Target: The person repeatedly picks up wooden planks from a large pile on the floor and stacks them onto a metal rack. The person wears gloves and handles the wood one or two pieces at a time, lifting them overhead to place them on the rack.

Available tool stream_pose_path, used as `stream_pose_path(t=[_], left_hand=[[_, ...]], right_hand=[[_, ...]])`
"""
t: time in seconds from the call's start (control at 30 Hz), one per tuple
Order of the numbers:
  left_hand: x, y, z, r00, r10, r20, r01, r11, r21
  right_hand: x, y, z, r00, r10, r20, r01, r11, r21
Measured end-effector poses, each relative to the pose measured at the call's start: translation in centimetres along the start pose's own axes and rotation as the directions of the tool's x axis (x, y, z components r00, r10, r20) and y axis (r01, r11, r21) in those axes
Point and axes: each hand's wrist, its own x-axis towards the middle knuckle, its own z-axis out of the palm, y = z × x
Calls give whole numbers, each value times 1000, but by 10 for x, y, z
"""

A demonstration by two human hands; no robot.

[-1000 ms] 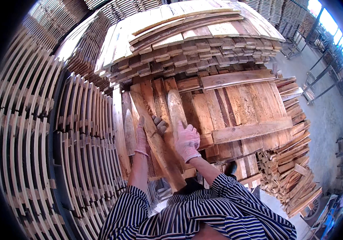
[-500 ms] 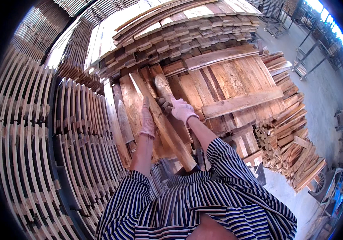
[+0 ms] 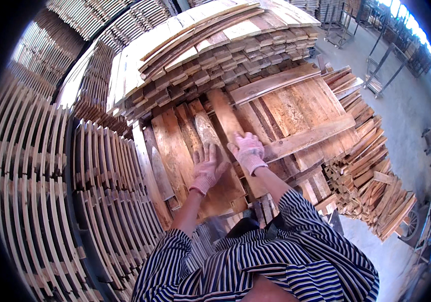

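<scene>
Standing over a low heap of rough boards, a person in a dark-and-white striped shirt (image 3: 276,256) has both gloved hands down on the wood. The left hand (image 3: 208,167), in a pinkish knit glove, lies flat with its fingers spread on a long reddish-brown plank (image 3: 214,151) that runs up and away from the body — open, pressing on the surface and closed around nothing. The right hand (image 3: 248,151), gloved the same way, rests palm down just beside it on a narrower, paler plank (image 3: 228,117); its fingers are bent a little over the board, but I cannot tell whether they curl round the edge or only lie on top. Both planks sit among several others laid side by side at the middle of the heap, touching their neighbours. To the right a lighter cross board (image 3: 310,136) lies slantwise over a broad slab of joined boards (image 3: 301,103). Beyond the hands rises a tall stack of short cut pieces (image 3: 215,55), topped with pale flat boards. On the person's left stand racks of thin curved slats (image 3: 39,201) — row on row. Loose offcuts (image 3: 371,191) are piled at the right, next to a grey concrete floor (image 3: 406,105).
</scene>
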Motion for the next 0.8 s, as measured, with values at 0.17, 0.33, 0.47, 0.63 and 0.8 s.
stream_pose_path(t=[0.17,0.33,0.47,0.63,0.8], left_hand=[[-5,-13,7,998,43,-49,-51,984,-171],[-69,65,10,972,169,165,-181,981,64],[-68,86,11,988,92,120,-109,984,141],[-61,118,-6,981,122,150,-141,982,122],[-58,120,-2,990,80,120,-114,945,306]], right_hand=[[23,-14,33,988,15,-156,16,980,197],[6,1,42,992,-109,-68,126,931,342],[31,-3,32,999,-49,-12,49,895,443],[58,26,34,996,-6,-85,40,913,405],[-56,126,-106,993,-67,101,-10,783,622]])
